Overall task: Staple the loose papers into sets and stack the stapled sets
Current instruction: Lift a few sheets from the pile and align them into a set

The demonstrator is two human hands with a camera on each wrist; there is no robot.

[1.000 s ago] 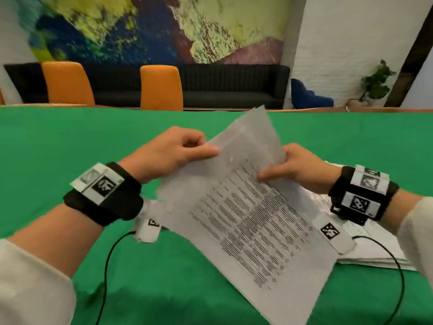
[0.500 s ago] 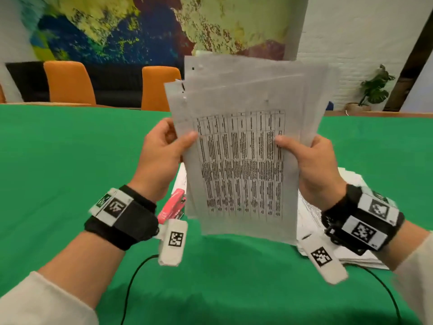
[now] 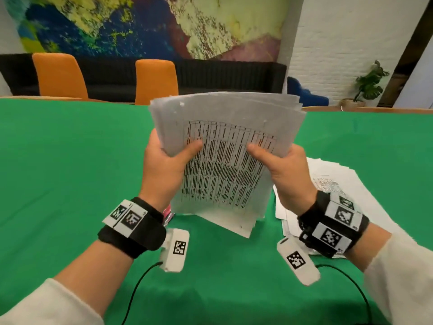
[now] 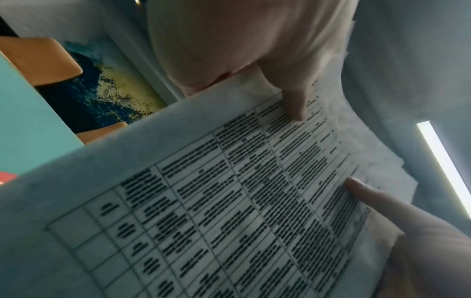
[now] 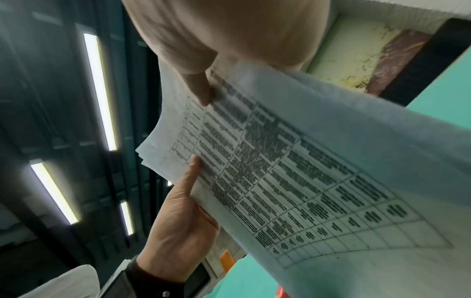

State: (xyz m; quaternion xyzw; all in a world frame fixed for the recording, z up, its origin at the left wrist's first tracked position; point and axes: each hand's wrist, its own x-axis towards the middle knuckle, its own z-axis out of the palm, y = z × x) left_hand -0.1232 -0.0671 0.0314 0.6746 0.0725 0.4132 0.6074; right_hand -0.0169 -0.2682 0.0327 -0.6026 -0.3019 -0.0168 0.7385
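Head view | my left hand [image 3: 161, 170] and right hand [image 3: 284, 172] grip upright paper sheaf [image 3: 225, 160] | stapler [image 3: 168, 214] at 7 o'clock mostly hidden | desk [image 3: 70, 172] pile [image 3: 332, 181] partly covered

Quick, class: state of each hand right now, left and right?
Left hand: grips the left edge of the sheaf of papers, thumb on front.
Right hand: grips its right edge, thumb on front.

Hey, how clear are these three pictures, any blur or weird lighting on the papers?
Head view: evenly lit, fairly sharp; table text on the papers unreadable. Left wrist view: dim, bluish, soft, left hand washed out. Right wrist view: ceiling lights glare, sheets curve from wide-angle distortion.
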